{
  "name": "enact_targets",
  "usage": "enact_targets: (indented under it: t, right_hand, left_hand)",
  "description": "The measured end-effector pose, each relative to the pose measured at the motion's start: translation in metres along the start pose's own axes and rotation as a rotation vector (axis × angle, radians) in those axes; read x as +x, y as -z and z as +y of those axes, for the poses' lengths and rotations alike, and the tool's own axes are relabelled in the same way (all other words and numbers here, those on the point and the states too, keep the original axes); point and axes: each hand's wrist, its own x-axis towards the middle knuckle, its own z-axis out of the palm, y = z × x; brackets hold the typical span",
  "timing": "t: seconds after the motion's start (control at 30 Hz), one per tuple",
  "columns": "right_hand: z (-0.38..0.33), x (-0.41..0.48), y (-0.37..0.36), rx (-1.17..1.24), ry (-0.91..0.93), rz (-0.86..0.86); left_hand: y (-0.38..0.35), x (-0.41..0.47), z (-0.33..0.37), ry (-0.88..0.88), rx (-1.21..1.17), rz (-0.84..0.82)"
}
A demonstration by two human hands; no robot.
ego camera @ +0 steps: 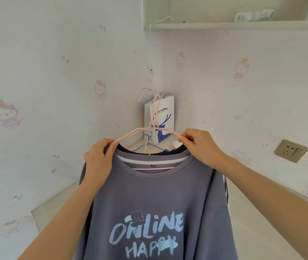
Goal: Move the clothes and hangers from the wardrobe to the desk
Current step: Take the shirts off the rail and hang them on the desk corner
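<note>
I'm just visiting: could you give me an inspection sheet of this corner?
Surface: pale desk top, partly hidden by the grey T-shirt.
Job's things: the T-shirt on pink hangers, held up; blue hanger behind it.
Clutter: paper coffee bag standing in the corner.
Hands: left hand grips shirt shoulder and hanger; right hand pinches the hanger's other arm.
Cables: thin white cord by the shelf.
Surroundings: cartoon wallpaper, wall socket, plug adapters on the shelf.
</note>
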Motion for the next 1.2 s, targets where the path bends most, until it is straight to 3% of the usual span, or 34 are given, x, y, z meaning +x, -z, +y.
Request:
enact_targets:
  t: [0.27,0.53,0.77,0.87,1.03,1.2]
  right_hand:
    - [0.083,0.063,-0.05,0.093,-0.148,-0.272]
    - [0.158,0.088,-0.09,0.063,-0.435,-0.554]
    - [0.184,0.107,-0.127,-0.002,-0.377,-0.477]
    - [0.192,0.117,-0.141,-0.143,-0.285,-0.431]
    - [0.201,0.147,-0.158,-0.297,-0.231,-0.351]
    - [0.217,0.191,-0.174,-0.28,-0.256,-0.265]
  left_hand:
    - [-0.064,0.048,-0.058,0.123,0.068,-0.116]
    - [-0.116,0.074,-0.119,0.227,0.139,-0.207]
    - [-0.154,0.088,-0.169,0.177,0.327,-0.272]
    - [-0.17,0.095,-0.185,0.202,0.382,-0.28]
    - [-0.194,0.125,-0.201,0.222,0.371,-0.282]
    - [-0.216,0.167,-0.207,0.252,0.292,-0.25]
